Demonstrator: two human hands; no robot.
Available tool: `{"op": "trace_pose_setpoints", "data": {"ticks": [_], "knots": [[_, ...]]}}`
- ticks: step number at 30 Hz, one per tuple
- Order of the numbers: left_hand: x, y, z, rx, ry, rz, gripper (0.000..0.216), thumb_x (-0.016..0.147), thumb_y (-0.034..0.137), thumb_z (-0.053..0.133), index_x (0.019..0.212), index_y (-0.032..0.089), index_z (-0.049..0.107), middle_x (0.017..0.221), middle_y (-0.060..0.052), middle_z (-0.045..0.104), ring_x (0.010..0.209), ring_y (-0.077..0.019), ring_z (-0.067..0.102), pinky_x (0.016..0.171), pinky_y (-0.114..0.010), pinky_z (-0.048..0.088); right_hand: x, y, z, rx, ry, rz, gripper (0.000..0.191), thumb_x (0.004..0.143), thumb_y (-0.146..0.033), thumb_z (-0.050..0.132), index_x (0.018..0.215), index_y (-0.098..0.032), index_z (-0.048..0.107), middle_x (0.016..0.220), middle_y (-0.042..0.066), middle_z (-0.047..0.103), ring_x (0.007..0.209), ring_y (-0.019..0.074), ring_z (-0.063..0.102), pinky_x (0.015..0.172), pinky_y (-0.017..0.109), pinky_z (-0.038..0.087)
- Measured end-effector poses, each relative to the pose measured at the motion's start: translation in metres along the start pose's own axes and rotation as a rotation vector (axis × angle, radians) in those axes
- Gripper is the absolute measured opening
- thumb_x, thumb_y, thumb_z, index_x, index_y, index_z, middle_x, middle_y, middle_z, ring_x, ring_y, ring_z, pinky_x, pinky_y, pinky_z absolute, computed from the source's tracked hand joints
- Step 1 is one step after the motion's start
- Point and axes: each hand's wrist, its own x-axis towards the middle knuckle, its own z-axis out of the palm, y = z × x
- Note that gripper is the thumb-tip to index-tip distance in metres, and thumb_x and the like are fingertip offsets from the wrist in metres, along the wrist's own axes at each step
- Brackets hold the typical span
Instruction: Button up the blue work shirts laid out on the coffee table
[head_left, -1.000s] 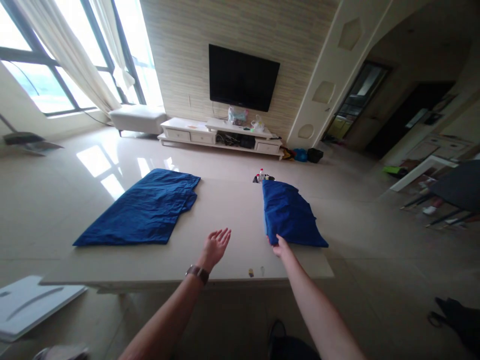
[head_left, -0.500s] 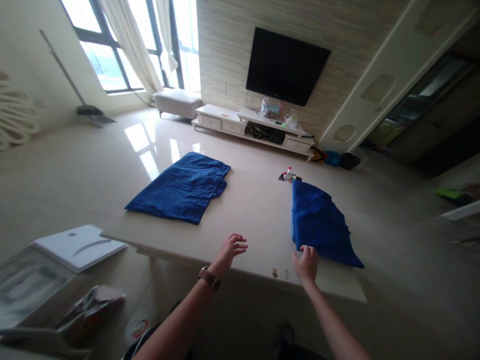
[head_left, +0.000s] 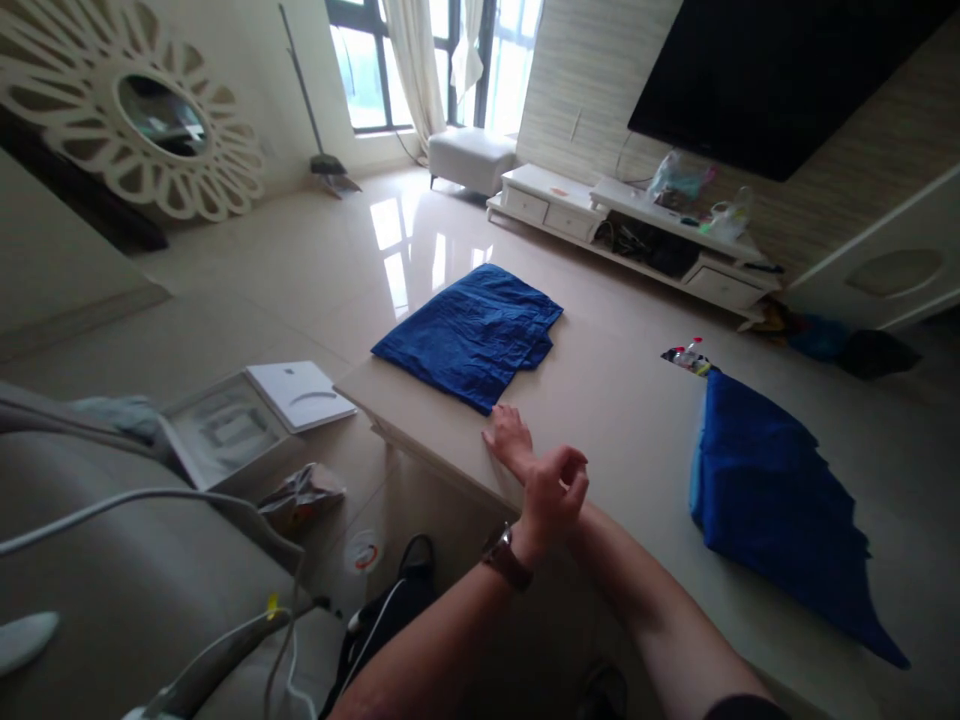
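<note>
A flat-spread blue cloth (head_left: 472,335) lies at the table's (head_left: 622,420) far left corner. A second, folded blue cloth (head_left: 772,490) rests on the right side. My right hand (head_left: 507,440) reaches across to the left and lies flat on the tabletop, fingers out, just short of the spread cloth's near edge. My left hand (head_left: 556,490), watch on its wrist, hovers over my right forearm with its fingers curled in and nothing in them. The two arms cross.
Small bottles and bits (head_left: 684,357) sit at the table's far edge beside the folded cloth. On the floor at left are an open white box (head_left: 221,435), its lid (head_left: 300,393) and a crumpled bag (head_left: 300,495). A grey sofa with cables (head_left: 150,500) is near left.
The view has swung left. My right hand let go of the folded cloth and crossed left towards the spread cloth. My left hand drew back and curled its fingers.
</note>
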Motion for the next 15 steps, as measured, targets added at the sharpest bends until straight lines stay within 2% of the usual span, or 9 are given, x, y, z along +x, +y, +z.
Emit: {"op": "trace_pose_setpoints", "data": {"ticks": [2,4,6,8,11,13,15], "knots": [[0.001,0.003,-0.012,0.018,0.048,0.078,0.012,0.084,0.013,0.055,0.086,0.019,0.065,0.072,0.000,0.065,0.066,-0.0125,0.058,0.067,-0.025,0.047,0.034,-0.018,0.003,-0.135,-0.026,-0.030,0.042,0.097,-0.032,0.054,0.137,-0.019,0.054,0.148,0.015,0.053,0.131,0.0320,0.045,0.102,0.042,0.044],[0.003,0.004,-0.024,0.022,0.101,0.163,0.013,0.085,0.013,0.055,0.086,0.019,0.066,0.069,0.000,0.063,0.063,-0.0119,0.056,0.064,-0.025,0.046,0.064,-0.028,-0.003,-0.221,-0.046,-0.038,0.033,0.100,-0.026,0.047,0.130,-0.020,0.059,0.143,0.015,0.056,0.128,0.0314,0.045,0.098,0.042,0.044],[0.006,0.004,-0.034,0.014,0.127,0.250,0.013,0.085,0.013,0.055,0.086,0.019,0.066,0.066,0.001,0.061,0.060,-0.0113,0.054,0.061,-0.025,0.044,0.088,-0.032,-0.019,-0.246,-0.049,-0.037,0.030,0.101,-0.020,0.040,0.119,-0.020,0.063,0.132,0.016,0.062,0.123,0.0305,0.047,0.096,0.042,0.043],[0.010,0.002,-0.040,0.006,0.144,0.281,0.012,0.085,0.015,0.055,0.085,0.019,0.066,0.064,0.001,0.059,0.058,-0.0113,0.052,0.060,-0.025,0.043,0.108,-0.031,-0.049,-0.257,0.029,-0.028,0.031,0.102,-0.019,0.035,0.114,-0.019,0.064,0.124,0.016,0.065,0.118,0.0296,0.049,0.096,0.041,0.043],[0.018,0.002,-0.046,0.012,0.158,0.128,0.010,0.088,0.020,0.056,0.085,0.021,0.066,0.066,0.000,0.060,0.061,-0.0137,0.054,0.065,-0.028,0.047,0.133,-0.033,-0.126,-0.193,0.329,-0.036,0.029,0.103,-0.022,0.035,0.112,-0.017,0.062,0.114,0.015,0.065,0.106,0.0271,0.055,0.091,0.039,0.043],[0.024,0.002,-0.050,-0.007,0.156,-0.031,0.010,0.091,0.024,0.056,0.088,0.022,0.065,0.072,-0.002,0.063,0.068,-0.0160,0.058,0.072,-0.030,0.050,0.141,-0.044,-0.194,-0.118,0.507,-0.067,0.025,0.103,-0.023,0.037,0.109,-0.017,0.061,0.107,0.012,0.065,0.099,0.0251,0.057,0.089,0.038,0.044],[0.029,0.005,-0.052,-0.071,0.173,-0.147,0.009,0.092,0.027,0.057,0.096,0.023,0.064,0.084,-0.005,0.067,0.079,-0.0184,0.063,0.080,-0.031,0.052,0.136,-0.069,-0.269,-0.058,0.657,-0.135,0.019,0.102,-0.021,0.040,0.105,-0.017,0.058,0.104,0.010,0.063,0.100,0.0240,0.058,0.091,0.038,0.044]]}}
